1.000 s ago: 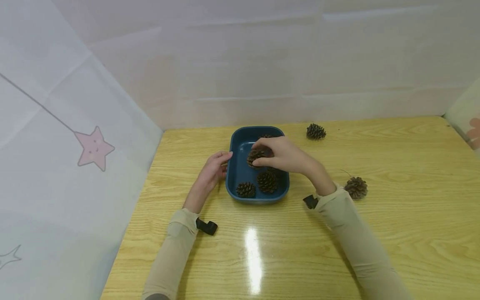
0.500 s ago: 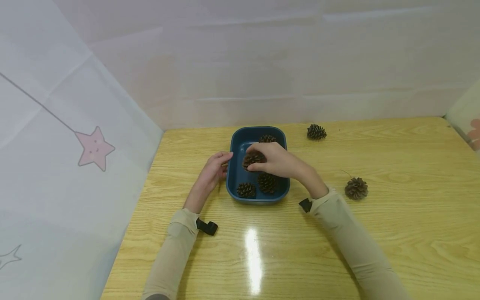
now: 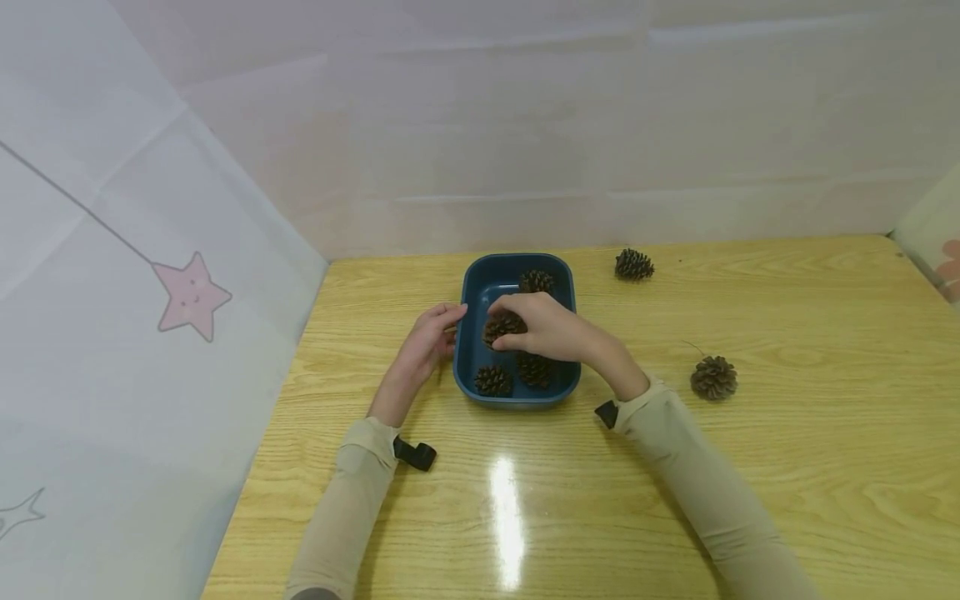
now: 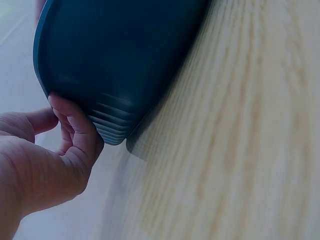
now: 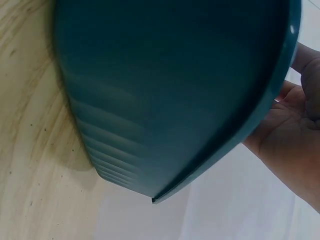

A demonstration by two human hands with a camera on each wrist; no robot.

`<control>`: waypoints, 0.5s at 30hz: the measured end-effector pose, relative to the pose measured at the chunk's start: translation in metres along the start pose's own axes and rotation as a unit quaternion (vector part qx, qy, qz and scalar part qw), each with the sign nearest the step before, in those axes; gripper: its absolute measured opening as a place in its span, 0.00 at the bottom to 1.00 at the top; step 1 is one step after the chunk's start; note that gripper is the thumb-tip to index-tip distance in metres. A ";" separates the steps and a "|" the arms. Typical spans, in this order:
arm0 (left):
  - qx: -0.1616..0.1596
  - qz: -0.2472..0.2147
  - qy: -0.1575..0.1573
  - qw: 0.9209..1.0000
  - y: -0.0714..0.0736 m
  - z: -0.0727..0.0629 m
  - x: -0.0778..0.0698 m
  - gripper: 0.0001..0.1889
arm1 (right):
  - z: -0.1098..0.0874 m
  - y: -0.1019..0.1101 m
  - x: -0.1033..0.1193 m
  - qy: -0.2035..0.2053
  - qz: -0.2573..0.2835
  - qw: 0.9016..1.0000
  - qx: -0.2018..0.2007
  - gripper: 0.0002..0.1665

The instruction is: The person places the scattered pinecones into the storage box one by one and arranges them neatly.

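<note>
A dark blue plastic bin (image 3: 514, 401) stands on the wooden table, its ribbed outer wall filling much of both wrist views. My left hand (image 3: 426, 340) holds the bin's left side, thumb at the rim and curled fingers against the outer wall (image 4: 75, 122). Inside the bin, my right hand (image 3: 551, 327) grips a brown pine cone (image 3: 501, 328) between thumb and fingers. Other pine cones lie around it: one at the back (image 3: 536, 281), one at the front left (image 3: 492, 381), and one at the front right (image 3: 533, 372), partly covered by my right hand.
Two pine cones lie on the table to the right of the bin: one near the back edge (image 3: 634, 264), another farther forward (image 3: 714, 378) with a thin stem beside it. Pale printed sheets (image 3: 480, 125) hang behind and left of the table (image 3: 825, 417).
My right hand has moved left and toward me inside the bin with the pine cone, uncovering the cone at the back. My left hand has stayed at the bin's side.
</note>
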State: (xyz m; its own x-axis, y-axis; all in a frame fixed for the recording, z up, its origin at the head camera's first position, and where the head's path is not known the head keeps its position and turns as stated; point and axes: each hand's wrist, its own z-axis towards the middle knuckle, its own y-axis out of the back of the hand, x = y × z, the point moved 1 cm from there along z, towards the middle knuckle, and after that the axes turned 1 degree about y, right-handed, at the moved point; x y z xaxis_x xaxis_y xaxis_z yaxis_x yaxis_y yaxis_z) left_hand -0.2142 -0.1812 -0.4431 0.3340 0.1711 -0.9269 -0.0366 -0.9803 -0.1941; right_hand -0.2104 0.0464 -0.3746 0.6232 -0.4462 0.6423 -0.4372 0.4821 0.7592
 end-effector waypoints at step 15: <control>-0.003 0.007 0.005 1.000 0.001 0.003 0.001 0.10 | -0.001 -0.006 -0.006 0.007 0.007 1.000 -0.014 0.25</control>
State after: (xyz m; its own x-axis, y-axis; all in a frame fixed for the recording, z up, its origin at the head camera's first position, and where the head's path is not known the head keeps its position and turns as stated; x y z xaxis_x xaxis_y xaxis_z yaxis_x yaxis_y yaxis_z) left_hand -0.2163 -0.1817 -0.4451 0.3430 0.1565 -0.9262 -0.0355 -0.9831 -0.1793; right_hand -0.2106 0.0468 -0.3829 0.6256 -0.4296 0.6512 -0.4284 0.5085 0.7469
